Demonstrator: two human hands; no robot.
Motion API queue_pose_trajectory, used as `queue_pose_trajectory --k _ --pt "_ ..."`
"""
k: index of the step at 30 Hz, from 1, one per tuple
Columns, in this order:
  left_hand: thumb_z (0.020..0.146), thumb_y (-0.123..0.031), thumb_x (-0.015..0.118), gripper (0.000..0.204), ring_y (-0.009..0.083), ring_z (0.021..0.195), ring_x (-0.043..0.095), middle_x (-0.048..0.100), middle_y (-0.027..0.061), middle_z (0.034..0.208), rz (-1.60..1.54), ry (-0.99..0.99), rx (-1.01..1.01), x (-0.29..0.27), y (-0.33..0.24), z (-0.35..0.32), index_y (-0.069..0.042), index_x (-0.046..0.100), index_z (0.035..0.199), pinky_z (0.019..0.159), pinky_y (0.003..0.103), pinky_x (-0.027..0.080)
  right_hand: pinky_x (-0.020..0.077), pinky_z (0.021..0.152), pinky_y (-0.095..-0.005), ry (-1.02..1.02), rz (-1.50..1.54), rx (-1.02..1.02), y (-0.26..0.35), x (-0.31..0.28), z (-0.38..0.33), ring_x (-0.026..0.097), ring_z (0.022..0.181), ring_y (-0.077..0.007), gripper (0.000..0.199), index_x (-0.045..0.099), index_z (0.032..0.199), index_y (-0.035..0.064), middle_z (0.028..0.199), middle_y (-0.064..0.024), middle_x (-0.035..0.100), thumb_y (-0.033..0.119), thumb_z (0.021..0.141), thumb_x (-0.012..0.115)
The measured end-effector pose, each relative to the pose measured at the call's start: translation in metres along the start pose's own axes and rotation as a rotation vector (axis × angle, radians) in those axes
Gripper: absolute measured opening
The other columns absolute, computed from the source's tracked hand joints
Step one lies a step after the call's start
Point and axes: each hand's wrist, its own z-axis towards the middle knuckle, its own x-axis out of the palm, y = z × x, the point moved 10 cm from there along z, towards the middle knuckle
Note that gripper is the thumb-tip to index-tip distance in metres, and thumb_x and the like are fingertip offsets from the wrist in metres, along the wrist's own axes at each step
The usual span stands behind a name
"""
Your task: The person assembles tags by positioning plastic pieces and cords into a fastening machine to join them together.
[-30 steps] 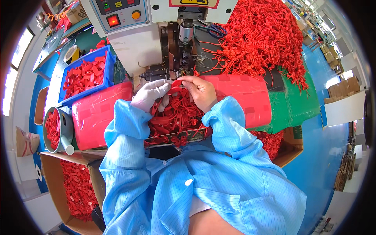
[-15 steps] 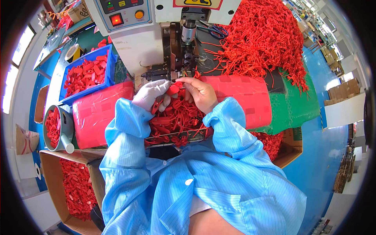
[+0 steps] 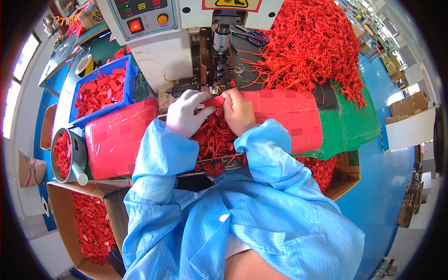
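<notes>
Red piece: small and rounded, held between the fingertips of both hands, over the near side of the machine's working parts; whether it touches them cannot be told.
Machine risk: the white machine has a lit switch, so it looks powered; a stroke set off with fingertips too far in could pinch them.
Cord heap risk: loose red cords in the big heap spread over the dark surface and could snag a sleeve or drag toward the machine.
Cord pile risk: the tangled red pile lies right under both hands; a cord caught on the piece could tug it loose.
Left hand: in a white glove, thumb and fingers closed on the piece's left end; glove fabric could slip or catch.
Right hand: bare, thumb and finger pinched on the right end; a weak pinch could let the piece twist or drop into the pile, hard to pick out among the same red.
Room ahead: tight, with the metal parts just beyond the fingertips and the round metal rod farther back.
Room left: the red padded cover gives a low, smooth stretch before the blue bin and the grey pot.
Room right: another red cover lies beside the wrist, the heap behind it.
Near edge: the pile reaches the tray lip, close to the body, so pulling back could spill cords.
Scissors: behind the right hand's area, near the heap, well apart from the fingers.
</notes>
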Motion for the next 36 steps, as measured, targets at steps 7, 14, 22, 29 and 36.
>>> queue_pose_trajectory --k 7,14,22,29,36 --pt "0.071 -0.017 0.068 0.027 0.0227 0.074 0.058 0.057 0.0071 0.099 0.124 -0.066 -0.118 -0.007 0.006 0.004 -0.008 0.065 0.096 0.065 0.028 0.048 0.042 0.044 -0.026 0.24 0.589 0.56 -0.042 0.017 0.014 0.052 0.047 -0.0158 0.009 0.052 0.08 0.0033 0.065 -0.0072 0.058 0.008 0.087 0.048" --pt "0.072 -0.018 0.067 0.024 0.0234 0.078 0.057 0.057 0.0079 0.096 0.17 -0.218 -0.156 -0.016 0.025 0.005 -0.006 0.065 0.092 0.069 0.029 0.047 0.0415 0.043 -0.0235 0.062 0.749 0.47 -0.039 0.015 0.024 0.051 0.046 -0.0134 0.009 0.05 0.079 0.0035 0.063 -0.0065 0.057 0.007 0.086 0.047" --pt "0.072 -0.018 0.065 0.023 0.0226 0.079 0.057 0.058 0.0084 0.095 0.057 -0.118 -0.322 -0.013 0.041 0.006 -0.004 0.065 0.091 0.07 0.03 0.046 0.04 0.043 -0.0228 0.113 0.346 0.336 -0.047 0.019 0.025 0.051 0.046 -0.0132 0.01 0.05 0.075 0.0036 0.059 -0.0053 0.055 0.008 0.084 0.05" --pt "0.075 -0.02 0.064 0.023 0.0196 0.07 0.056 0.058 0.008 0.092 -0.123 -0.05 -0.413 -0.009 0.053 0.004 -0.002 0.065 0.091 0.056 0.025 0.046 0.0396 0.044 -0.0218 0.044 0.321 0.324 -0.032 0.006 0.022 0.051 0.045 -0.0128 0.011 0.052 0.074 0.0043 0.058 -0.0041 0.055 0.011 0.083 0.054" --pt "0.082 -0.026 0.062 0.043 0.0137 0.068 0.055 0.058 0.0114 0.09 -1.126 -0.363 -0.711 -0.026 0.112 -0.02 -0.001 0.051 0.115 0.05 0.021 0.046 0.0401 0.044 -0.0215 0.586 0.68 0.119 0.057 0.005 -0.029 0.05 0.045 -0.0094 0.011 0.062 0.091 0.0033 0.065 -0.0039 0.058 0.01 0.085 0.055"
